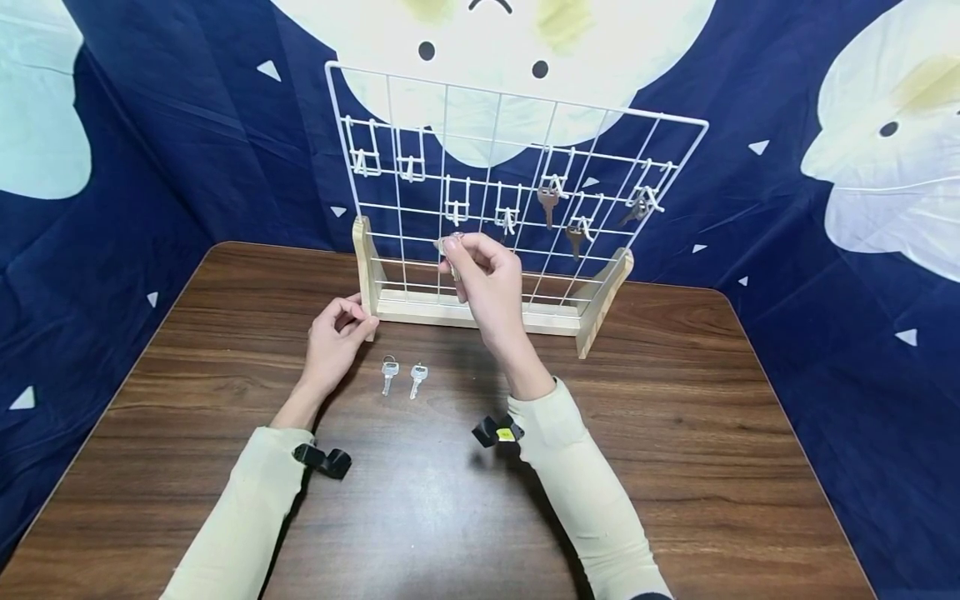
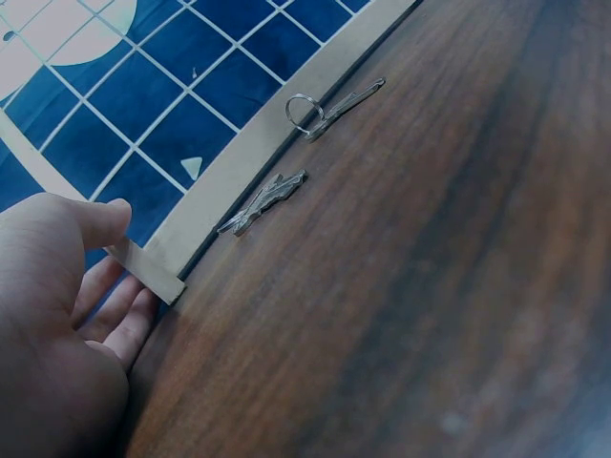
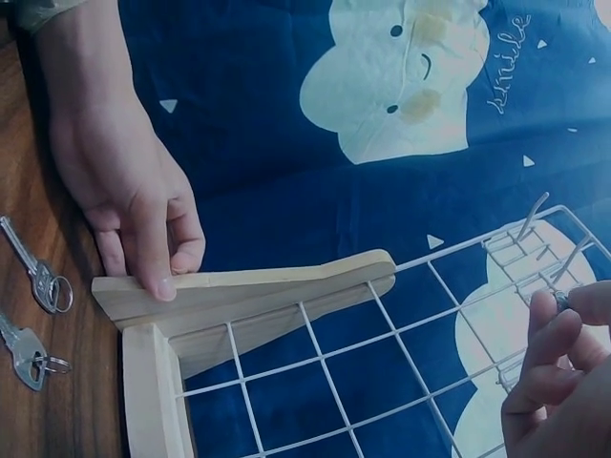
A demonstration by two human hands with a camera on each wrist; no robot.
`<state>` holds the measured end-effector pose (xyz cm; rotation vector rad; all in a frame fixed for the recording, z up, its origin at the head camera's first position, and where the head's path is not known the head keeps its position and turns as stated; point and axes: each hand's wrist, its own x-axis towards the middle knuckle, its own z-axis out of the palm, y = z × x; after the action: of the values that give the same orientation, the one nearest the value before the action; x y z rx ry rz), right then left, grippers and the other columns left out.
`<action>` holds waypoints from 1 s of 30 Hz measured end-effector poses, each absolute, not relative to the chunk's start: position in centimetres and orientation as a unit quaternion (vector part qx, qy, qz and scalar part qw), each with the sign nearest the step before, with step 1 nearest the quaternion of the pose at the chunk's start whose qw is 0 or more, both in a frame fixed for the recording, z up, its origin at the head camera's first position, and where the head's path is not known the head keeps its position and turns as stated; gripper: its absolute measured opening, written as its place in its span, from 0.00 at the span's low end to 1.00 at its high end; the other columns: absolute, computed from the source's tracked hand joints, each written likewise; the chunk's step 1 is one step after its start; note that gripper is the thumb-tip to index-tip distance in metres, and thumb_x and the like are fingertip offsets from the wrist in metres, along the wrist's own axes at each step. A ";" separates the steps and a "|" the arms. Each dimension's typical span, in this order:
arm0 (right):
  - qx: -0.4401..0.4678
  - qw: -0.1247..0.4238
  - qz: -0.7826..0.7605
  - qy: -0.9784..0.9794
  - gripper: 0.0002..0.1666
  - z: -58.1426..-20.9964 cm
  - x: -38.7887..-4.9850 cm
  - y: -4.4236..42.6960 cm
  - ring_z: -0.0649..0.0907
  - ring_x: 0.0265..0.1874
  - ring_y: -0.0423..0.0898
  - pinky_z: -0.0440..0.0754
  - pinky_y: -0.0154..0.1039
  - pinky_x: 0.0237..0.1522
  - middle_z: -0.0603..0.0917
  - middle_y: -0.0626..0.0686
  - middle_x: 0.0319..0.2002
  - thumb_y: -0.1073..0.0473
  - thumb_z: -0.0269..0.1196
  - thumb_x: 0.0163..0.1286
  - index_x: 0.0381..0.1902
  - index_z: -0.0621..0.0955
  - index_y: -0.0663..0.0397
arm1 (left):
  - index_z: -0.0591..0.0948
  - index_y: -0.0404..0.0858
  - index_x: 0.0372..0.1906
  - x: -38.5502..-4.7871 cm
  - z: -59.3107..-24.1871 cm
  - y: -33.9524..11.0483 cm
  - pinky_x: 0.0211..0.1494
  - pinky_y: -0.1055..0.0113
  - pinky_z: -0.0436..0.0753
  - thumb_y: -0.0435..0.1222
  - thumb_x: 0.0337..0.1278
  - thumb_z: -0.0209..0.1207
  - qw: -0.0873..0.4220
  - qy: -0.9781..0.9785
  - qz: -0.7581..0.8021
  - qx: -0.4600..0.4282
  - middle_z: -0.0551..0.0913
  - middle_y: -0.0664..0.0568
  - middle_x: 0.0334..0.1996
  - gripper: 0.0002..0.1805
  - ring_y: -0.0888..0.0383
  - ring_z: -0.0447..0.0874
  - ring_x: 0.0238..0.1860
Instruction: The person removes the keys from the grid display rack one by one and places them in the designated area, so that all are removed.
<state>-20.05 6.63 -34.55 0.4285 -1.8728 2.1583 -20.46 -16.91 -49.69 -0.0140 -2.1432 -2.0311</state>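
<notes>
Apparently at the hanging stage, a person in pale cream sleeves point(image 1: 558, 425) holds up what looks like a small silvery metal key point(image 3: 561, 301) before a white wire grid point(image 1: 517, 95), upright in a light wooden stand point(image 1: 435, 313) on a dark brown wood-grain table point(image 1: 450, 517). The step in hand seems to be lining the key up with a narrow white metal hook point(image 1: 456, 214), which shows no key and sits just above the fingertips in the head view; whether key and hook touch, I cannot tell from here. The next move likely calls for turning the key's ring or hole towards the hook's tip, slipping it over, and easing the pinch only once the hook takes the weight.

The right hand point(image 1: 487, 279) has thumb and bent fingers drawn together on the key, with hardly any gap, so most of it is hidden. At the left hand point(image 1: 333, 337), the thumb lies on the edge of the stand's pale left side panel point(image 1: 366, 275) near its foot, the other fingers bent beside it, a grip that seems meant to steady the frame. Nearby on the table lie a silvery key with a ring point(image 1: 389, 368) and its silvery neighbour point(image 1: 418, 374), while a copper-toned key point(image 1: 548, 202) hangs on the grid's right half
</notes>
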 end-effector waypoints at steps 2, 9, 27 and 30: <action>0.143 0.131 0.736 -0.648 0.10 -34.7 -19.9 6.7 0.69 0.14 0.37 0.66 0.27 0.18 0.87 0.46 0.26 0.66 0.66 0.80 0.44 0.87 0.72 | 0.75 0.25 0.45 -20.5 -49.7 -16.9 0.70 0.75 0.81 0.23 0.73 0.67 0.094 -0.723 -0.684 -0.005 0.78 0.35 0.75 0.10 0.60 0.80 0.66; 0.114 0.161 0.706 -0.681 0.12 -35.4 -19.4 7.1 0.89 0.43 0.40 0.87 0.29 0.46 0.94 0.57 0.45 0.65 0.70 0.77 0.47 0.90 0.72 | 0.75 0.23 0.46 -20.5 -49.6 -16.8 0.70 0.76 0.82 0.23 0.73 0.67 0.094 -0.725 -0.682 -0.005 0.78 0.35 0.75 0.10 0.58 0.80 0.67; 0.107 0.119 0.734 -0.660 0.10 -36.3 -18.6 8.2 0.71 0.21 0.34 0.66 0.26 0.21 0.88 0.39 0.30 0.68 0.69 0.76 0.46 0.88 0.74 | 0.75 0.24 0.45 -20.4 -49.7 -16.9 0.71 0.73 0.82 0.24 0.74 0.67 0.093 -0.725 -0.682 -0.005 0.78 0.36 0.75 0.10 0.60 0.80 0.66; 0.100 0.112 0.738 -0.658 0.08 -36.5 -18.5 8.3 0.69 0.18 0.35 0.63 0.26 0.19 0.85 0.42 0.26 0.68 0.68 0.77 0.45 0.88 0.72 | 0.75 0.24 0.45 -20.5 -49.7 -16.9 0.71 0.73 0.82 0.24 0.74 0.67 0.093 -0.726 -0.682 -0.006 0.78 0.36 0.75 0.10 0.60 0.80 0.66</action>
<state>-18.47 8.32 -36.49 0.2948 -1.9324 2.1665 -20.47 -16.92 -49.68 -0.0181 -2.1543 -2.0236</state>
